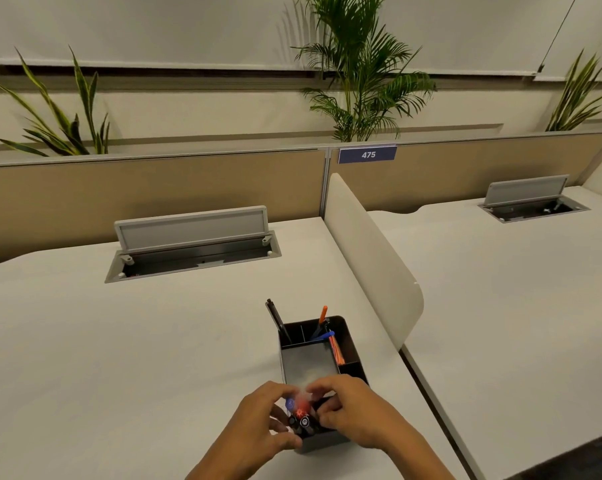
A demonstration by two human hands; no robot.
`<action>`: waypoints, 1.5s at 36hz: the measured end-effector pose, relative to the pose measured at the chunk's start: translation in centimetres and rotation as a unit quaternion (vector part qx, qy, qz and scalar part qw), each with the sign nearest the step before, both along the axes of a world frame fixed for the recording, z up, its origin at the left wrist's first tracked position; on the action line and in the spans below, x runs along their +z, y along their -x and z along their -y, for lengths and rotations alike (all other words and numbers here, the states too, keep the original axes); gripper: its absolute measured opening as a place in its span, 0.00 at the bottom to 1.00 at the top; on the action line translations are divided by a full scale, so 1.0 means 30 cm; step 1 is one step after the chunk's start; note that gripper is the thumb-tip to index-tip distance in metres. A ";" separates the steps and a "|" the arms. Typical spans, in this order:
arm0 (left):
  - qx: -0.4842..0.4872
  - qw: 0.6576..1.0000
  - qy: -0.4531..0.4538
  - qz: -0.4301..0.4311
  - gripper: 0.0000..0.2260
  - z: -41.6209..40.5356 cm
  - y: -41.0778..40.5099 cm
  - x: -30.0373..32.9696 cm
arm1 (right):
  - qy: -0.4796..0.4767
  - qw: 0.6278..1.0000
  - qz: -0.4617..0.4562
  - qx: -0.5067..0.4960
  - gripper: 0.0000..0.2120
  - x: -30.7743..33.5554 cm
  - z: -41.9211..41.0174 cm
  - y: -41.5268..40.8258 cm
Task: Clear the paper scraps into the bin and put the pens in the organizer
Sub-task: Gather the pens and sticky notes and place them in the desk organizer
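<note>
- Both hands meet over the near end of the black desk organizer. The left hand has its fingers curled in around a small bunch of markers; the right hand is curled against the same bunch from the other side.
- The markers stand nearly upright, cap ends up: one blue, one red, two dark with pale rings. Their lower ends already sit in the front compartment, so their long axis runs down into it. Motion blur hides exactly which fingertips touch which cap.
- The key relation, as I judge it: the bunch lies directly under both grips, with the compartment below it, so what is left is a short push straight down and a release. Neither hand is clearly nearer.
- Beyond the hands lies the organizer's wide middle tray, which looks empty apart from a reflection.
- At the far end, a black pen leans left out of the back-left slot, and an orange pen and a blue pen lean in the back-right slots. An orange-red bundle lies in the narrow right-hand slot; I cannot tell what it is.
- Nothing stands in the way of the push.
- No paper scraps or bin are in view on the white desk.
- A rounded divider panel stands just to the right of the organizer.
</note>
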State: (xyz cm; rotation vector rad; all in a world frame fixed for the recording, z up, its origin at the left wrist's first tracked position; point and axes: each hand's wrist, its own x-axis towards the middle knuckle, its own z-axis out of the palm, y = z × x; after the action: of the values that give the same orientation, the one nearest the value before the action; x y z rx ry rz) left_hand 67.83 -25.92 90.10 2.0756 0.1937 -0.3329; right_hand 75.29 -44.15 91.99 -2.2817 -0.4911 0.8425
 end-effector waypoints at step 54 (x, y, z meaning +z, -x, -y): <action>0.079 0.996 -0.018 0.035 0.14 -0.088 0.049 0.011 | -0.052 0.976 0.162 -0.136 0.21 -0.040 -0.175 -0.408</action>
State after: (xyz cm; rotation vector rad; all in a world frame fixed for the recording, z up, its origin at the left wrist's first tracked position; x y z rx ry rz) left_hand 66.34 -23.27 90.42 2.0885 0.3219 -0.1624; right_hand 87.52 -38.89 90.78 -2.3283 -0.3421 0.3054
